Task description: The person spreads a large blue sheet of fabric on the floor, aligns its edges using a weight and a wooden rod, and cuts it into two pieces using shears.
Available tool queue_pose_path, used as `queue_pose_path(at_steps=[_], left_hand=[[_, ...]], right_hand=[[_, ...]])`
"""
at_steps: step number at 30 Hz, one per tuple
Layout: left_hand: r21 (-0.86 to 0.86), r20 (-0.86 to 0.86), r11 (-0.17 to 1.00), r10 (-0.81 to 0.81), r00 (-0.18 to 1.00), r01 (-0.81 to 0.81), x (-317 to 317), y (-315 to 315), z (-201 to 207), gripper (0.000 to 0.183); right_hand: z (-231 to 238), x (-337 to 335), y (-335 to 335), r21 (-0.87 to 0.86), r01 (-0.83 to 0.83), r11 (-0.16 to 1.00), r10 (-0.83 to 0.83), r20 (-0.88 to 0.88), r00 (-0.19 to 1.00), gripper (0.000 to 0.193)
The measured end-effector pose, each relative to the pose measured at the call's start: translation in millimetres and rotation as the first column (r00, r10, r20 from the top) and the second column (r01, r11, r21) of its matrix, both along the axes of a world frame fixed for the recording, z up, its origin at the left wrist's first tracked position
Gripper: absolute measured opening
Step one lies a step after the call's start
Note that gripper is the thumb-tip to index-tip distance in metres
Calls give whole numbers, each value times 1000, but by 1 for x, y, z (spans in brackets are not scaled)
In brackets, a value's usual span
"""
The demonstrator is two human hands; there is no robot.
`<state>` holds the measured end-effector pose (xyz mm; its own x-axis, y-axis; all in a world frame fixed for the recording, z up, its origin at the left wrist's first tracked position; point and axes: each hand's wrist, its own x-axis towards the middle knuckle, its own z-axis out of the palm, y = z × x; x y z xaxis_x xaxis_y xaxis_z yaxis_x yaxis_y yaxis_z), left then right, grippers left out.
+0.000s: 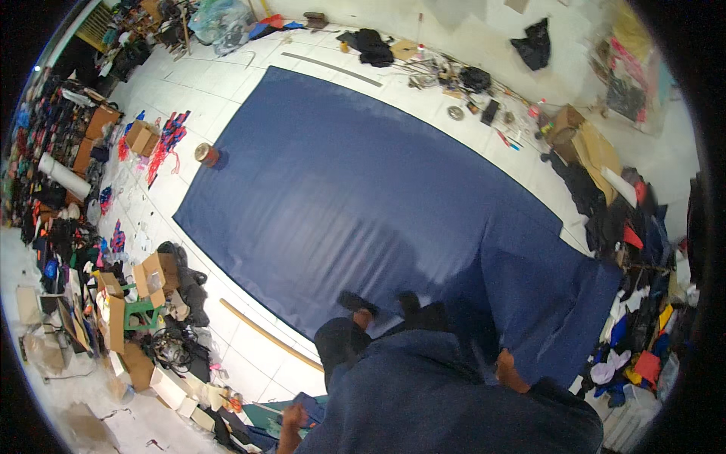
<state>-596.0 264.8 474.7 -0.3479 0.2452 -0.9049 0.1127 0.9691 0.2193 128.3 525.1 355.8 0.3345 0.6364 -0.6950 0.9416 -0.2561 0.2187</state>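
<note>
The person's left hand (293,416) is nearest my view, low in the head picture, just beside a small piece of dark blue cloth (308,408); it is blurred and I cannot tell whether its grip is apart or together. Over to the right, the right hand (510,369) has its grip clamped on the blue sheet (333,151), where creases in a lifted, folded part run down to the fingers. Between the hands I look over the person's dark blue top (423,386), with a dark sandal (352,302) past it on the near part of the sheet.

The sheet lies spread over the white tiled floor (243,363), mostly flat, with faint ripples across its middle and its right end doubled over. Along its near left side I see a yellowish wooden strip (266,335) on the tiles, and left of that, open cardboard boxes (155,274) by a green stool (142,312).

Farther off, a round container (204,154) stands at the sheet's left edge. Beyond the far edge lies a thin grey strip (331,69), with scattered tools and oddments (490,113) toward the wall.
</note>
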Motion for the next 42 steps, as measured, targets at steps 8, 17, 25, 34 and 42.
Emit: queue_pose_path(at_steps=[8, 17, 25, 34, 42], left_hand=[[-31, -30, 996, 80, 996, -81, -153, 56, 1, 28], [483, -436, 871, 145, 888, 95, -685, 405, 33, 43], [595, -414, 743, -43, 909, 306, -828, 692, 105, 37], [119, -56, 940, -314, 948, 319, -1021, 552, -23, 39], [146, -9, 945, -295, 955, 293, -1241, 658, -41, 38]], right_hand=[[-24, -180, 159, 61, 128, 990, -135, 134, 982, 26], [57, -494, 316, 105, 321, 941, -315, -74, 946, 49], [110, -740, 428, 170, 695, 698, -699, -50, 714, 60], [74, -955, 521, 214, 752, 624, -771, 8, 637, 60], [121, -1208, 583, 368, 735, 569, -785, -22, 619, 52]])
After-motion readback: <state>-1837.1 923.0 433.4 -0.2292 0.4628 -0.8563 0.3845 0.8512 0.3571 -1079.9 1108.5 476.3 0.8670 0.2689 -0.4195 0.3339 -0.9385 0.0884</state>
